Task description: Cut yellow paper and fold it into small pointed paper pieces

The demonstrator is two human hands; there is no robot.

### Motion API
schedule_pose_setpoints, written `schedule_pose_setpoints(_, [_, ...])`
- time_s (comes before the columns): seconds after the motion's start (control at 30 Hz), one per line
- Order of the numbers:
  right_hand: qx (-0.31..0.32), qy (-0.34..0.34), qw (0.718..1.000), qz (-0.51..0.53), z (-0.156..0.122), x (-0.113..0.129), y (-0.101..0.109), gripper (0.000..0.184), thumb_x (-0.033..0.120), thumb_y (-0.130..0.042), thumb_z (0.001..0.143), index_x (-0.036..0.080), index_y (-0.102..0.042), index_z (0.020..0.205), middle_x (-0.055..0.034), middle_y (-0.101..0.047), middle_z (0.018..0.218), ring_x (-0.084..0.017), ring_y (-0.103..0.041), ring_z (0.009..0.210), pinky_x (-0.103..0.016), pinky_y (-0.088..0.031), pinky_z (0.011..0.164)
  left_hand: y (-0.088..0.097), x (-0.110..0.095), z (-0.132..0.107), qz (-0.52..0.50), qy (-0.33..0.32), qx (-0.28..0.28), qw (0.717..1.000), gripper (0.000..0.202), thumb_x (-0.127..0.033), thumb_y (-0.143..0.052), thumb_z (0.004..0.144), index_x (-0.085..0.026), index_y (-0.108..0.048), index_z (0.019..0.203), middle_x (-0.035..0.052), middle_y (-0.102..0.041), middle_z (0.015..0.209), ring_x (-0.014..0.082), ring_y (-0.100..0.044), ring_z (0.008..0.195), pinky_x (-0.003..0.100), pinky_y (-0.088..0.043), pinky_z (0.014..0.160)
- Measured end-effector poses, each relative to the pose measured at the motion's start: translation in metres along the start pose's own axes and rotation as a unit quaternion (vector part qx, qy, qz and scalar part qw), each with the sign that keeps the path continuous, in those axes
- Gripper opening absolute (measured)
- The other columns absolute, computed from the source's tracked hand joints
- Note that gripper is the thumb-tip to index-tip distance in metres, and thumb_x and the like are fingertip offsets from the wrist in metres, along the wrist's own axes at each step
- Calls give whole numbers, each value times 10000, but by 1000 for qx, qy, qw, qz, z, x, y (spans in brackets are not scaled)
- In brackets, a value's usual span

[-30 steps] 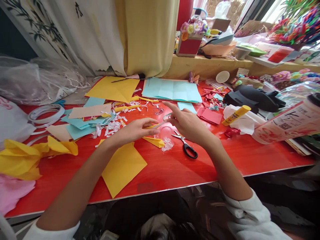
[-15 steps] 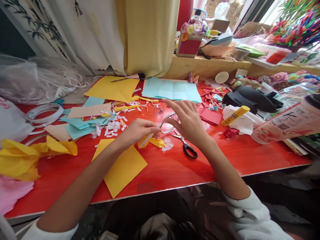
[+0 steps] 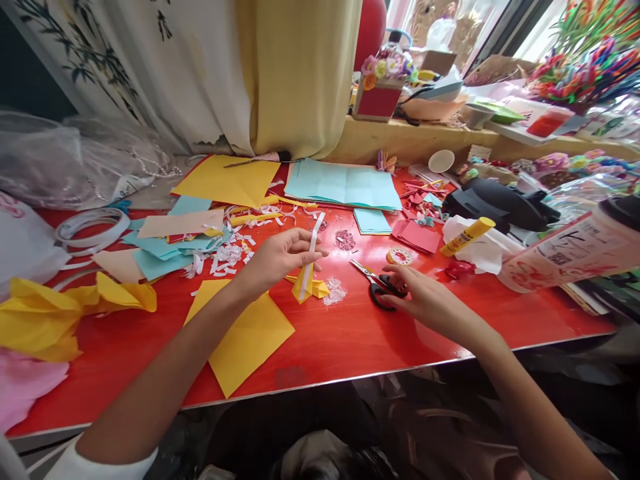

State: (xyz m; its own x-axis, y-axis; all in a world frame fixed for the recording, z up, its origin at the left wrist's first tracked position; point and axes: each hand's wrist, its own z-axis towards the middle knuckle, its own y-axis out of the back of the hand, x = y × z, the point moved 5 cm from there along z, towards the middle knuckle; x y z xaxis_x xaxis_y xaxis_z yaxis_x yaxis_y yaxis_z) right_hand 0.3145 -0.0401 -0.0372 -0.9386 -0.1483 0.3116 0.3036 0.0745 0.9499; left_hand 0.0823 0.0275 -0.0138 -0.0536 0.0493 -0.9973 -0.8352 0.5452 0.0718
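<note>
1. A red table, strewn with craft paper, stands before a pale curtain.
2. At far left, white tape rolls lie beside paper pieces.
3. Left of centre, a flat yellow sheet lies partly beneath the left forearm.
4. At centre, the left hand pinches a folded yellow paper with a white strip along it. The paper looks light and easily crushed, best held by its folded edges; the strip seems limp, perhaps sticky.
5. Just right, scissors lie on the table, probably stiff, best gripped by their black loops.
6. The right hand curls at those loops; whether it grasps them, I cannot tell.
</note>
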Motion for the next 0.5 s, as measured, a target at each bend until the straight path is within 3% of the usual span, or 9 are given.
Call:
schedule_pose_setpoints(0.13, [34, -68, 997, 14, 7, 3, 8, 324, 339, -524, 796, 171, -600, 1062, -65, -619, 767, -225, -586, 692, -320, -413, 585, 2, 1, 0, 65, -1, -18, 998, 302, -368, -664, 749, -164, -544, 937, 34, -672, 892, 146, -631, 797, 306, -490, 776])
schedule_pose_setpoints(0.23, [102, -103, 966, 215, 5, 5, 4, 294, 349, -514, 809, 192, -626, 1031, -48, -594, 747, -178, -566, 635, -289, -415, 538, 6, 2, 0, 109, -5, -38, 993, 314, -390, -656, 750, -179, -529, 946, 35, -668, 899, 168, -624, 860, 321, -463, 801])
schedule_pose_setpoints(0.3, [127, -113, 907, 385, 3, 7, -4, 332, 310, -554, 798, 209, -598, 1111, -40, -583, 801, -147, -561, 645, -268, -433, 554, 9, 2, 0, 142, -7, -52, 988, 320, -395, -648, 752, -187, -532, 966, 49, -667, 953, 178, -617, 893, 324, -454, 806])
schedule_pose_setpoints(0.4, [110, -89, 798, 586, 1, 13, -16, 388, 234, -661, 745, 253, -575, 1123, -15, -537, 839, -110, -529, 679, -227, -414, 565, 13, 1, 1, 220, -12, -71, 973, 301, -391, -628, 764, -194, -561, 982, 57, -659, 990, 184, -610, 902, 314, -452, 783])
schedule_pose_setpoints(0.5, [119, -42, 700, 703, 2, 26, -26, 420, 340, -742, 695, 280, -562, 1070, -12, -510, 876, -108, -499, 707, -217, -384, 558, 14, -2, 0, 346, -35, -82, 934, 268, -363, -573, 814, -196, -590, 1022, 58, -656, 971, 194, -600, 905, 323, -443, 784])
